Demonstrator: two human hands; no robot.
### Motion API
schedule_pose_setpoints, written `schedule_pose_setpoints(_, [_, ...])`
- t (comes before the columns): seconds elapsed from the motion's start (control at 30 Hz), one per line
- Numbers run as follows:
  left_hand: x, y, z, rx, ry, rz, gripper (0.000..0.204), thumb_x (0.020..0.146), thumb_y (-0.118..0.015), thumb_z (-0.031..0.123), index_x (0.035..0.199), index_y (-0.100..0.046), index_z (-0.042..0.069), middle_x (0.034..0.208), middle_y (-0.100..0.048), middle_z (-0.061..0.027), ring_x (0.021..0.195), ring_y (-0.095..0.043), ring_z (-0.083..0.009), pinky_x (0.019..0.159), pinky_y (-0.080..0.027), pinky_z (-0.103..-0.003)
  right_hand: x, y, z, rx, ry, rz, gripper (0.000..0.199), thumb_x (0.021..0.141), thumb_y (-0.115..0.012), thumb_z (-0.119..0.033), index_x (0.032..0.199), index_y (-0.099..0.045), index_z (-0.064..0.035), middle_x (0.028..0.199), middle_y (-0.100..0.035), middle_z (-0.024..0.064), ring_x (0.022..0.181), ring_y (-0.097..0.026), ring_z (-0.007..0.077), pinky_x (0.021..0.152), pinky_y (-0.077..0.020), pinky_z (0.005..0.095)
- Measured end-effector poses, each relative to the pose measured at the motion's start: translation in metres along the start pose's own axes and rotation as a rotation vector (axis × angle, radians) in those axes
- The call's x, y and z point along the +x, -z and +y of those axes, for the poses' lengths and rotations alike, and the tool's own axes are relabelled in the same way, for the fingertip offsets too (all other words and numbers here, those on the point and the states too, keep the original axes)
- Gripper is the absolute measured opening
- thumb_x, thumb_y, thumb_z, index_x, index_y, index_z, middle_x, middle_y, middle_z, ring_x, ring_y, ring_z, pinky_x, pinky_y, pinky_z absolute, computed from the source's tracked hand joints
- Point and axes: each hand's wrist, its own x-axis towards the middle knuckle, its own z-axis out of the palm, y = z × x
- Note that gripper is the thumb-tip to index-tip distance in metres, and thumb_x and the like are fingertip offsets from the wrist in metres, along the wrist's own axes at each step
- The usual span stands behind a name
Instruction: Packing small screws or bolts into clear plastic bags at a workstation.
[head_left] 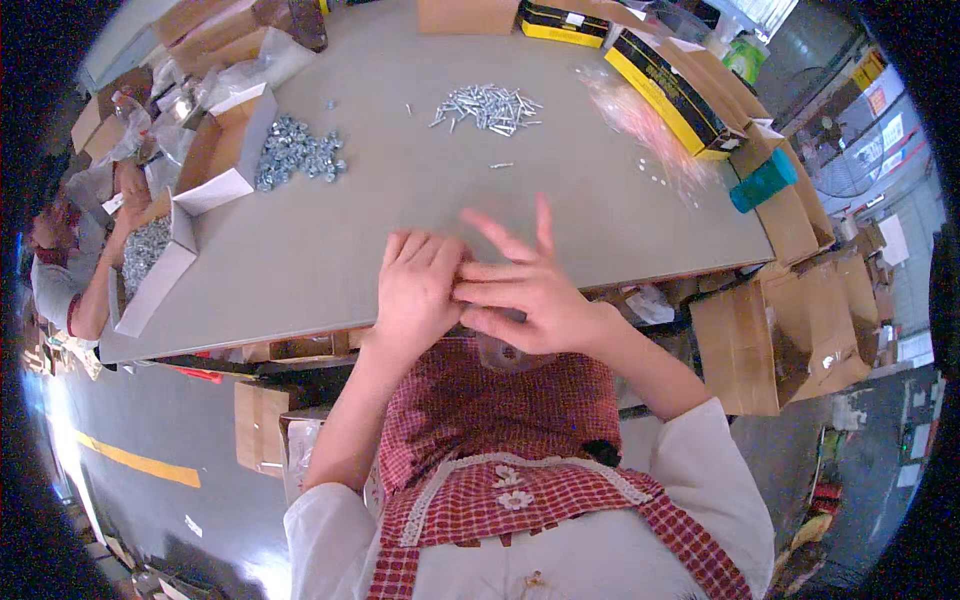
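Note:
My left hand [415, 285] and my right hand [525, 290] meet over the near edge of the grey table [400, 210]. The left hand's fingers are curled, knuckles up, and touch the right hand's fingertips. Two of the right hand's fingers are spread and raised, the others point left into the left hand. Whatever may sit between the hands is hidden. A pile of silver screws [488, 106] lies far ahead on the table, with one stray screw [501, 165] nearer. A heap of silver nuts [298, 150] lies at the far left.
An open cardboard box [215, 150] stands beside the nuts. Another person [70, 270] works at the table's left end over a box of metal parts. Yellow-and-black boxes [665, 90], a clear plastic bag [645, 130] and a teal object [762, 182] line the right side. Cardboard cartons [780, 335] stand below the table's right.

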Motion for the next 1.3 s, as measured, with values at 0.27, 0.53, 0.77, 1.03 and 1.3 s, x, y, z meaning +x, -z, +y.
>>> schedule_pose_setpoints(0.27, [-0.020, 0.013, 0.004, -0.059, 0.390, 0.168, 0.014, 0.078, -0.074, 0.010, 0.084, -0.062, 0.009, 0.071, -0.061, -0.0062, 0.070, -0.059, -0.0268, 0.073, -0.046, -0.039, 0.068, -0.026, 0.163, -0.160, -0.399, 0.122, 0.048, 0.097, -0.052, -0.042, 0.127, -0.060, -0.0063, 0.135, -0.056, 0.0154, 0.131, -0.047, 0.0315, 0.114, -0.0170, 0.0632])
schedule_pose_setpoints(0.53, [-0.068, 0.044, 0.053, -0.754, 0.650, -0.056, 0.011, 0.080, -0.072, 0.009, 0.085, -0.063, 0.006, 0.080, -0.066, -0.0106, 0.078, -0.064, -0.0289, 0.070, -0.051, -0.037, 0.026, -0.017, 0.134, -0.346, -0.209, -0.352, 0.066, 0.103, -0.035, -0.048, 0.151, -0.027, -0.0042, 0.159, -0.020, 0.0182, 0.148, -0.013, 0.0369, 0.119, -0.0087, 0.0544])
schedule_pose_setpoints(0.77, [-0.122, -0.020, 0.062, -0.622, 0.625, -0.652, 0.021, 0.082, -0.072, 0.024, 0.095, -0.068, 0.008, 0.089, -0.070, -0.0137, 0.086, -0.068, -0.0334, 0.077, -0.053, -0.042, 0.009, -0.016, 0.129, -0.310, -0.169, -0.200, 0.058, 0.099, -0.047, -0.041, 0.146, -0.038, -0.0063, 0.155, -0.031, 0.0171, 0.144, -0.026, 0.0382, 0.118, -0.0146, 0.0549])
schedule_pose_setpoints(1.03, [-0.145, -0.114, 0.060, -0.437, 0.587, -0.615, 0.033, 0.076, -0.075, 0.032, 0.098, -0.068, 0.009, 0.089, -0.070, -0.0167, 0.083, -0.067, -0.0382, 0.072, -0.054, -0.049, 0.016, -0.012, 0.178, 0.199, -0.628, 0.234, 0.033, 0.090, -0.058, -0.015, 0.122, -0.064, -0.0087, 0.115, -0.067, 0.0158, 0.105, -0.064, 0.0319, 0.090, -0.0499, 0.0420])
schedule_pose_setpoints(1.3, [-0.133, -0.126, 0.066, -0.650, 0.670, -0.485, 0.056, 0.078, -0.075, 0.044, 0.118, -0.061, 0.007, 0.110, -0.067, -0.0195, 0.102, -0.064, -0.0394, 0.086, -0.051, -0.047, 0.034, -0.027, 0.200, -0.023, -0.513, 0.292, 0.026, 0.088, -0.060, -0.018, 0.111, -0.067, -0.0073, 0.101, -0.069, 0.0164, 0.095, -0.066, 0.0340, 0.083, -0.0519, 0.0432])
